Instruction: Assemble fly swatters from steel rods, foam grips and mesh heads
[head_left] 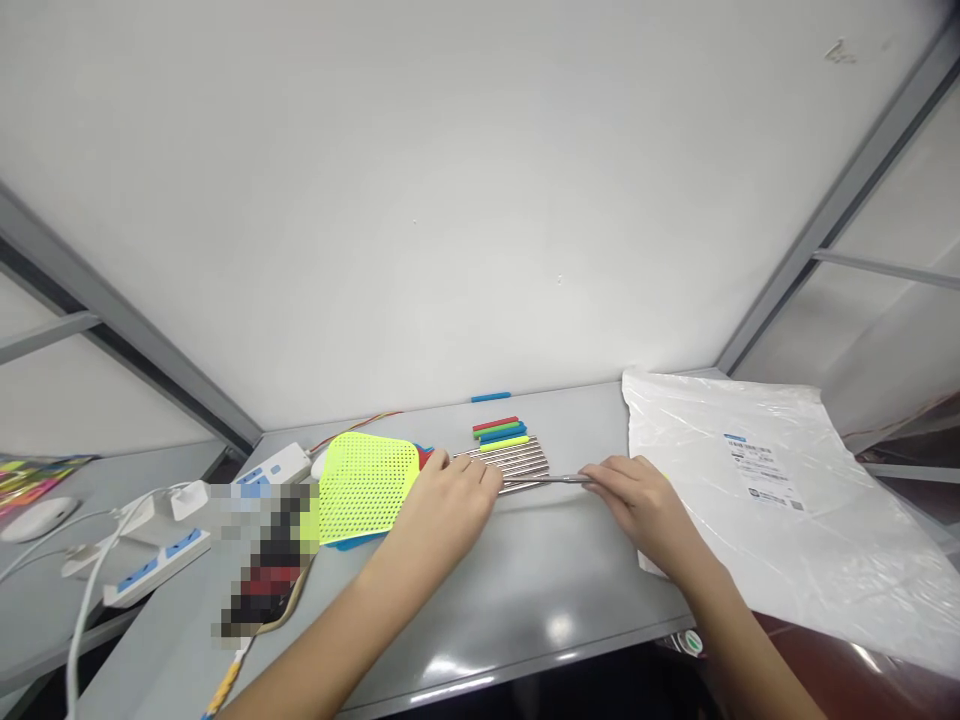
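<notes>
A thin metal rod [556,479] runs between my two hands above the grey table. My left hand [448,500] is closed around its left end, beside a stack of perforated swatter heads [366,485] with a yellow-green one on top and blue and red edges under it. My right hand [637,500] pinches the rod's other end; a bit of yellow-green shows behind its knuckles. Several metal rods [525,457] lie side by side just beyond the held rod, partly hidden by my left hand. Red, green, blue and yellow handles [501,432] lie past my left hand's fingers.
A white plastic mailing bag [697,440] with a label covers the table's right side. Leftward are white power strips [161,570] with cables and a pixelated dark item [262,590]. One blue stick [491,397] lies by the back wall [480,200]. Grey frame posts flank the table [517,600].
</notes>
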